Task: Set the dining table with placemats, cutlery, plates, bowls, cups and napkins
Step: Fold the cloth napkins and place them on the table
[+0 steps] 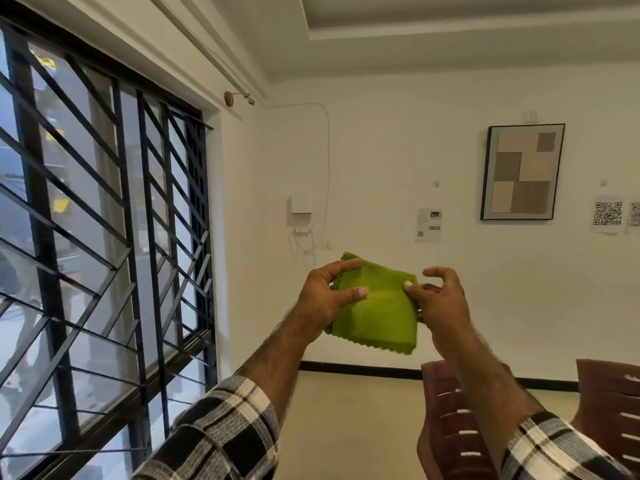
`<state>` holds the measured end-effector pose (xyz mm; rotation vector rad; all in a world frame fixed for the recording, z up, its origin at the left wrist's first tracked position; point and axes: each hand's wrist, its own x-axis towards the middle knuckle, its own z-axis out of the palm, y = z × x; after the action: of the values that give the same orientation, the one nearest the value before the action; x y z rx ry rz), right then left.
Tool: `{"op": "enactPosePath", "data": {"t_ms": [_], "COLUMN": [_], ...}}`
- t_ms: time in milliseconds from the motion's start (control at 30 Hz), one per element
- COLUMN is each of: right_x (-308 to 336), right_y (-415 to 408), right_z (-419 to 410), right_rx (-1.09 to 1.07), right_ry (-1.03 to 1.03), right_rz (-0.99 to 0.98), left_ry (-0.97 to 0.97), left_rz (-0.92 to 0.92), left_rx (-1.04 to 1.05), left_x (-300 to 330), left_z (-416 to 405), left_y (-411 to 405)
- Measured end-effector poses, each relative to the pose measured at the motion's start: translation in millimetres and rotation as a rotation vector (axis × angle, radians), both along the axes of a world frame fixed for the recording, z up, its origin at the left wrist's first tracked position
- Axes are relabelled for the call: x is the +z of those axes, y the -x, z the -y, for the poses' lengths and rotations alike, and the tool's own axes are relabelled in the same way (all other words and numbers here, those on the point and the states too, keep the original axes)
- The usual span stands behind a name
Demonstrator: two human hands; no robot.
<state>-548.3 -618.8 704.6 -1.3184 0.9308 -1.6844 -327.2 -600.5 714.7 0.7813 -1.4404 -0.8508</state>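
Napkin [377, 306], green, folded square, held up at chest height w/ both hands, well above the chairs [446, 420]; table not in view. Left hand [325, 299] clamps its left edge, thumb on top, to keep the folds aligned. Right hand [438, 303] pinches the right edge, other fingers spread loose, prob. to tidy the fold.

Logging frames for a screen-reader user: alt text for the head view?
Both hands, left and right, hold a folded green napkin up at chest height before a white wall, with a barred window at left and maroon plastic chairs at lower right.
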Motion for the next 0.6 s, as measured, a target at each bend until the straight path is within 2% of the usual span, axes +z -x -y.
{"op": "enactPosePath", "data": {"t_ms": [133,267,333,500,600], "right_x": [3.5,1.7,-2.8,1.2,3.2], "right_y": [-6.2,-14.2,-16.2,-28.0,-40.0], "right_z": [-8.2,-19.9,-19.4,-23.7,-28.4], "right_rx": [0.061,0.329,0.332,0.251,0.211], "right_ry": [0.169,0.043,-0.017,-0.016,-0.021], "right_rz": [-0.018,-0.127,-0.116,-0.053,-0.047], "left_ry": [0.015,-0.001,-0.005,0.016,0.009], "left_rz": [-0.103,-0.199,-0.160,0.082,0.094], "left_rx": [-0.018,-0.097,-0.102,-0.036,-0.076], "left_x": [-0.1,-1.3,-2.4,-9.5,-12.7], "left_z": [-1.8,-2.2,-3.1,-1.3,-1.8], "left_y": [6.9,5.6,-2.0,-28.9,-45.4]}}
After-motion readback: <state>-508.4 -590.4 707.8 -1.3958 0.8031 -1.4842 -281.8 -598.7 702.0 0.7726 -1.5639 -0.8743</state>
